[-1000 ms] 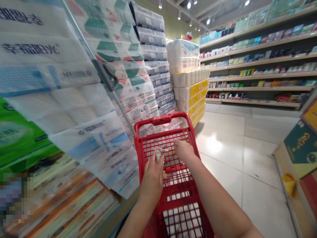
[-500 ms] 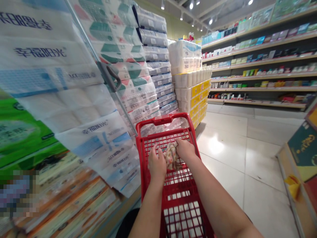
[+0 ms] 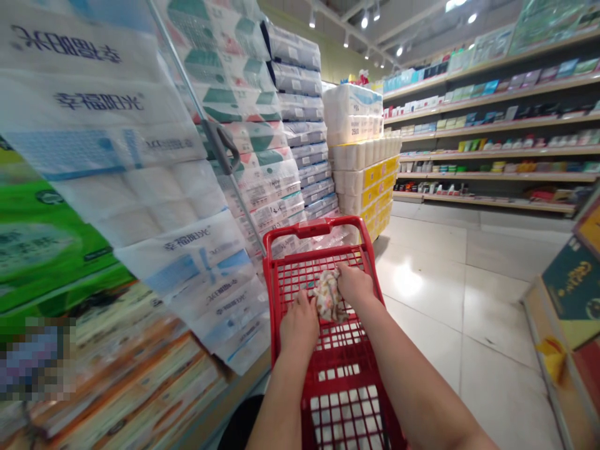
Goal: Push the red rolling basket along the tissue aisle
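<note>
Head view looks down on a red mesh basket (image 3: 314,229), with a bunched, patterned cloth (image 3: 329,297) over its grid, between two bare hands. The right hand (image 3: 357,289) is folded, its fingers pinching the cloth's upper right side; the left hand (image 3: 299,326) curls at the opposite side — whether its fingertips grip the fabric cannot be told. Handling it from two sides probably keeps such soft folds spread and under control, and its place near the middle seems to suit the reach of both arms. Room is uneven: stacked tissue packs (image 3: 154,194) and a slanting metal rod (image 3: 184,76) crowd the basket's left edge, while to the right a tiled floor (image 3: 422,312) spreads wide — towards boxes (image 3: 574,284) at the right and stocked shelves (image 3: 492,153) beyond.
</note>
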`<state>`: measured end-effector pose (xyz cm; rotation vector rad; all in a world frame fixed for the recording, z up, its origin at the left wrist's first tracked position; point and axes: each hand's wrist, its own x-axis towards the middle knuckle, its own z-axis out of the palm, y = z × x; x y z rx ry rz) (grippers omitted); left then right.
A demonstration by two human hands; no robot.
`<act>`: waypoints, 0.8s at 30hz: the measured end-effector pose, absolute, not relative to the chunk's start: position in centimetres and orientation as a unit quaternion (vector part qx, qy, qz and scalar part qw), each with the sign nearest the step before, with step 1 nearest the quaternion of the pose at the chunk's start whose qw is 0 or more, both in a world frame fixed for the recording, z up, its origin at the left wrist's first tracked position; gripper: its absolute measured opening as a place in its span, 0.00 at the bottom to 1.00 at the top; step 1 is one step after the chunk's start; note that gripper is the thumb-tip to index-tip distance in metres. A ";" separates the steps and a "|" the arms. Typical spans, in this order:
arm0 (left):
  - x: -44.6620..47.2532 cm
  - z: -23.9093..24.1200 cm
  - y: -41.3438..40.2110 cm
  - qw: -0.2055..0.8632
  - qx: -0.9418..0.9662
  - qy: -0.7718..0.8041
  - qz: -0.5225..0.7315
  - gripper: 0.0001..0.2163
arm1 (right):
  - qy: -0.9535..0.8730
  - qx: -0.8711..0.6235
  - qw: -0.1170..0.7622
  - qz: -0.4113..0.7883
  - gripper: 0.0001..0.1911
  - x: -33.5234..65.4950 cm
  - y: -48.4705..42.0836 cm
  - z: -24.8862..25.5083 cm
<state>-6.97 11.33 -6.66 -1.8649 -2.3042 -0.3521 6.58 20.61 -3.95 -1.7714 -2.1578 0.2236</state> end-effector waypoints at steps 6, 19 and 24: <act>-7.5 -6.5 12.2 0.010 -0.629 -0.772 -0.091 0.20 | -0.745 -0.639 0.189 0.032 0.20 7.2 19.9 -2.0; -8.0 -6.8 13.1 -0.062 -0.681 -0.716 -0.143 0.21 | -0.855 -0.476 0.202 0.037 0.28 6.1 14.7 -7.4; -7.9 -7.2 13.2 -0.046 -0.678 -0.715 -0.161 0.21 | -0.779 -0.562 0.278 0.001 0.24 8.0 17.2 -8.2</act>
